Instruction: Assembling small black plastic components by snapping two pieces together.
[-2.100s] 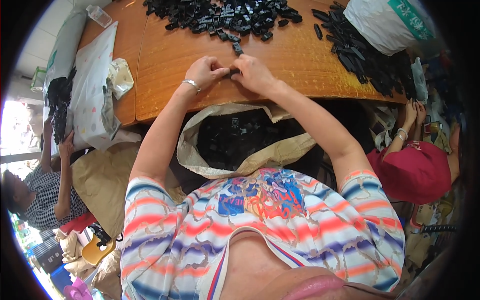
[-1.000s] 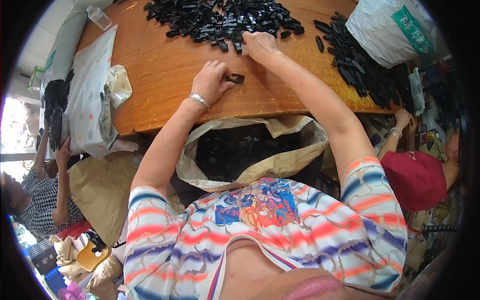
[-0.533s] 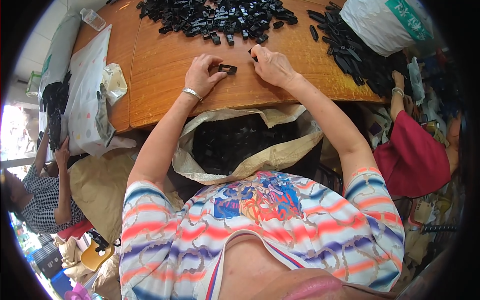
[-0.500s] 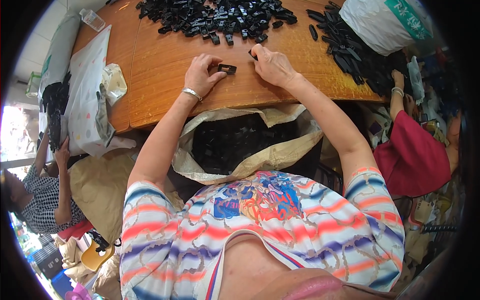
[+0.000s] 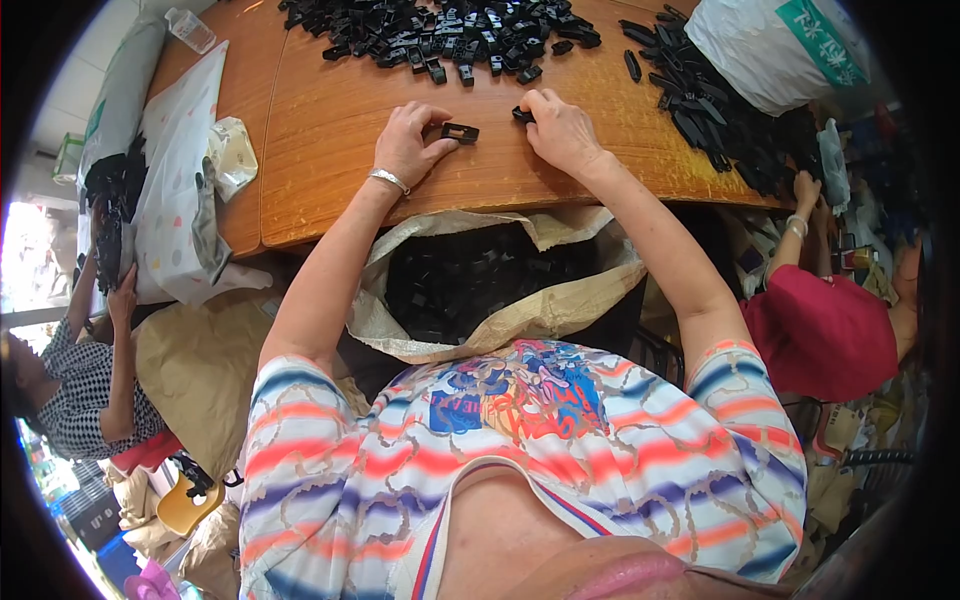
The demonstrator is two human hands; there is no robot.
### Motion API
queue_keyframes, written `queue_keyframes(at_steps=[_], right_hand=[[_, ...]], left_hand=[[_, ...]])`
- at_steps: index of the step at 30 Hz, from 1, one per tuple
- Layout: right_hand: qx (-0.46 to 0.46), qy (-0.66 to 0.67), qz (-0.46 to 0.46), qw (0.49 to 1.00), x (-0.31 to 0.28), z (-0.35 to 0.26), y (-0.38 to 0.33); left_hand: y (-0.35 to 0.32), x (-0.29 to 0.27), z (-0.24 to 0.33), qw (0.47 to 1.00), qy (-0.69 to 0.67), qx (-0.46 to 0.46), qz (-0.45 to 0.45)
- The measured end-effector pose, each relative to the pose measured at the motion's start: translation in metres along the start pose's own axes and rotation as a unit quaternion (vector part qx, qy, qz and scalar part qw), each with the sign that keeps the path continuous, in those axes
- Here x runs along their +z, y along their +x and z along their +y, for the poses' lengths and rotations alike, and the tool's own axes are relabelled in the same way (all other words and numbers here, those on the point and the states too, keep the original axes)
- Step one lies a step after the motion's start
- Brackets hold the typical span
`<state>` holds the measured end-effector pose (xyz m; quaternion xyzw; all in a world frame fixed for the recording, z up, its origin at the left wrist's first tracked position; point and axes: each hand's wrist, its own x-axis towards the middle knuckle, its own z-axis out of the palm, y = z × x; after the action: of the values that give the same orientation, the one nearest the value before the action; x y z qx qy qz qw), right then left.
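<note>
**Two hands at black buckle parts on a wooden table**

The left hand (image 5: pixel 408 145) pinches a small black rectangular frame piece (image 5: pixel 460 132) between thumb and fingertips. The piece lies flat on the wooden table (image 5: pixel 330 130), its long axis running roughly left to right and its free end pointing toward the right hand (image 5: pixel 560 130). The right hand's fingers are curled on a second small black piece (image 5: pixel 522 115) at the fingertips; how tightly they press cannot be told. Beyond both hands spreads a heap of black parts (image 5: pixel 440 35), with a second heap (image 5: pixel 710 110) to the right beside a white bag (image 5: pixel 780 50). At the near table edge an open tan sack (image 5: pixel 560 305) holds more black pieces.
</note>
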<state>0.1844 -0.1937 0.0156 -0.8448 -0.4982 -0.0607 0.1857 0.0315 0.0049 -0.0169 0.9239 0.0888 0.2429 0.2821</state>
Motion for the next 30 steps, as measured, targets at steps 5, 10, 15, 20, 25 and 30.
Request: queue_keyframes(at_steps=[5,10,15,20,25,30], right_hand=[[0.035,0.061,0.023,0.997,0.006,-0.003,-0.001],[-0.014,0.210,0.058,0.976,0.011,-0.045,0.009],[-0.018,0.225,0.015,0.974,0.023,-0.061,0.019],[-0.064,0.195,0.022,0.979,0.027,-0.056,0.020],[-0.046,0.190,0.025,0.980,0.028,-0.054,0.020],[-0.051,0.153,0.007,0.987,0.025,-0.051,0.023]], left_hand=[[0.001,0.000,0.000,1.000,0.017,0.010,-0.003],[0.000,-0.002,0.002,1.000,0.007,0.005,-0.016],[0.001,0.001,-0.002,0.999,0.010,0.035,0.025],[-0.001,0.002,-0.002,0.999,0.011,0.023,0.027],[-0.002,0.005,-0.002,0.999,0.026,0.014,0.025],[-0.003,0.004,-0.003,0.999,0.015,0.019,0.024]])
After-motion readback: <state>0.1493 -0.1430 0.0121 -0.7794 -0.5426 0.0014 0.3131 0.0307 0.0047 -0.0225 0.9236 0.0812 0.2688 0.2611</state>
